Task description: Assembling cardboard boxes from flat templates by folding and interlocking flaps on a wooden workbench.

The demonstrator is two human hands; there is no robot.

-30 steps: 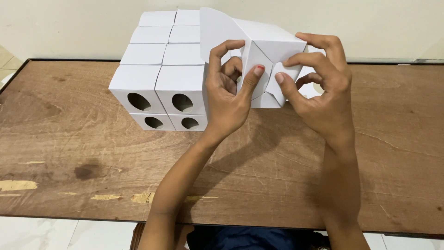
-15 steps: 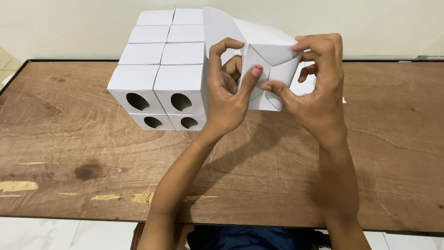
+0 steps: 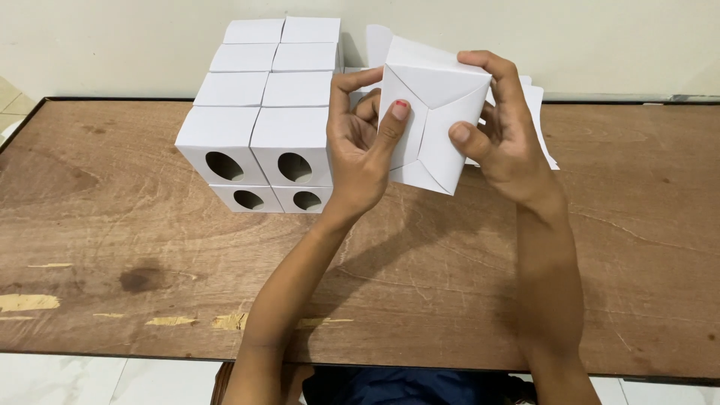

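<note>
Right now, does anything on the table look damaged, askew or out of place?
Mostly no. The stacked white boxes sit square, and the box between the left hand and right hand looks intact. Only the wooden table shows wear: chipped pale patches along its front edge and a dark stain.

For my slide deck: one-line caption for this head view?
Both hands, left hand and right hand, hold a folded white box beside stacked boxes.

Between my left hand (image 3: pixel 364 150) and my right hand (image 3: pixel 502 131) I hold a folded box (image 3: pixel 435 112) above the table (image 3: pixel 150 255). A stack of boxes (image 3: pixel 262 112) stands on the table to its left, against the wall (image 3: pixel 112 45). Flat sheets (image 3: pixel 540 112) lie behind my right hand.
</note>
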